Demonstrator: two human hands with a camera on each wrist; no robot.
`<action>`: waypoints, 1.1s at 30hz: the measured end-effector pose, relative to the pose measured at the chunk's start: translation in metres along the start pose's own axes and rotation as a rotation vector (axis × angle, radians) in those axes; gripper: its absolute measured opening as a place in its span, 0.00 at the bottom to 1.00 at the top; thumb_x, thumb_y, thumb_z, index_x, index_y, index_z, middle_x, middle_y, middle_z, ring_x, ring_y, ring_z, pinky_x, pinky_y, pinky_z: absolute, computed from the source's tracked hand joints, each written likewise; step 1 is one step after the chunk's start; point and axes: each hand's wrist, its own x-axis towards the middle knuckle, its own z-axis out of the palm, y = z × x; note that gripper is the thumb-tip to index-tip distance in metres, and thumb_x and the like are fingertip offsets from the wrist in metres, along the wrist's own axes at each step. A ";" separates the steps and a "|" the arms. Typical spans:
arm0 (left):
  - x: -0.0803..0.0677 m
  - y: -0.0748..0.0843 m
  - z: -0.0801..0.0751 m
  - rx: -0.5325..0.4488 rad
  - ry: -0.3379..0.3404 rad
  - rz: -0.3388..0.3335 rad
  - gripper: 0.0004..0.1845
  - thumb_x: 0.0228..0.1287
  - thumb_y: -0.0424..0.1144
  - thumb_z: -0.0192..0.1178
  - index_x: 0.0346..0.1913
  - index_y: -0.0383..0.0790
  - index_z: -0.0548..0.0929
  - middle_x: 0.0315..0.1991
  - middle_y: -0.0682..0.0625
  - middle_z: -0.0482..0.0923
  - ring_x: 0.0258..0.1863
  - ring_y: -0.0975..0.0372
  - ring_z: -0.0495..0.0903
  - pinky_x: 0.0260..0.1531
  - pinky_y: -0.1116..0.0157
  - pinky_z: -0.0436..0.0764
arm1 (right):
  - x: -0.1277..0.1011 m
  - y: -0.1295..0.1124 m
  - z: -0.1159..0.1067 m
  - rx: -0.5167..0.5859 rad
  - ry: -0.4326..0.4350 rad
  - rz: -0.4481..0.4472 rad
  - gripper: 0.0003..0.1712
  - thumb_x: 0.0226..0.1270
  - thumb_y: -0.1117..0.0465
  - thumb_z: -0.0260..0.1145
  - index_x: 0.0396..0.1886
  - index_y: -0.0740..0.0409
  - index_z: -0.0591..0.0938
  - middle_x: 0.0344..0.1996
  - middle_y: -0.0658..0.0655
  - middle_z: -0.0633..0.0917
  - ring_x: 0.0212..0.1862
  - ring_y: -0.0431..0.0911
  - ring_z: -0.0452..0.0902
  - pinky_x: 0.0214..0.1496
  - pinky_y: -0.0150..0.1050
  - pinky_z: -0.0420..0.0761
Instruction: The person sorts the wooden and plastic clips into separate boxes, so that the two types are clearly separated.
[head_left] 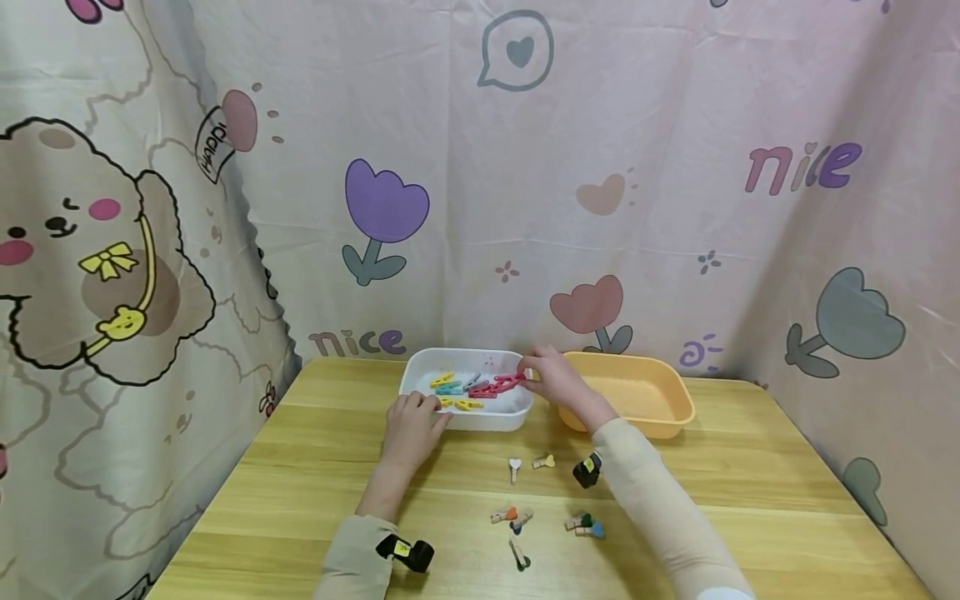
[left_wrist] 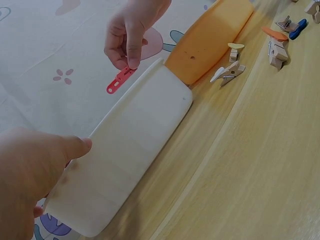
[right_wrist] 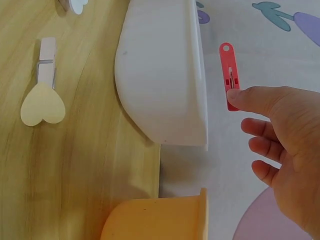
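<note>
My right hand (head_left: pixel 558 382) pinches a red plastic clothespin (right_wrist: pixel 229 65) between thumb and fingers, above the right end of a white plastic tub (head_left: pixel 480 422). Its other fingers are loosely curled in the right wrist view. At the tub's front left, my left hand (head_left: pixel 411 429) grips the rim; the thumb (left_wrist: pixel 77 147) lies against the outer wall and the fingers reach over the edge, partly hidden. Inside the tub lie more plastic clothespins: yellow ones (head_left: pixel 467 405), blue ones (head_left: pixel 448 388) and red ones (head_left: pixel 483 392).
An orange tub (head_left: pixel 663 427) stands just right of the white one. In front, small wooden clothespins with coloured hearts are scattered on the wooden table (head_left: pixel 285 475), including a cream heart one (right_wrist: pixel 44 102) and a white one (head_left: pixel 514 469). A patterned curtain (head_left: pixel 480 208) hangs behind.
</note>
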 end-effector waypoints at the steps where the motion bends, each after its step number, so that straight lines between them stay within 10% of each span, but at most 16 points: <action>1: 0.000 0.000 0.000 0.000 -0.001 0.000 0.14 0.60 0.49 0.67 0.39 0.42 0.83 0.37 0.46 0.79 0.40 0.52 0.73 0.49 0.51 0.74 | 0.001 0.001 0.001 0.001 0.001 -0.002 0.07 0.59 0.60 0.72 0.38 0.51 0.85 0.43 0.55 0.81 0.47 0.50 0.72 0.53 0.46 0.77; 33: 0.000 -0.002 0.004 0.011 0.016 0.011 0.14 0.60 0.50 0.67 0.39 0.43 0.83 0.37 0.46 0.79 0.41 0.52 0.74 0.49 0.50 0.74 | -0.005 0.007 0.008 0.008 0.024 0.028 0.13 0.59 0.61 0.72 0.44 0.57 0.84 0.44 0.57 0.82 0.49 0.52 0.73 0.56 0.48 0.77</action>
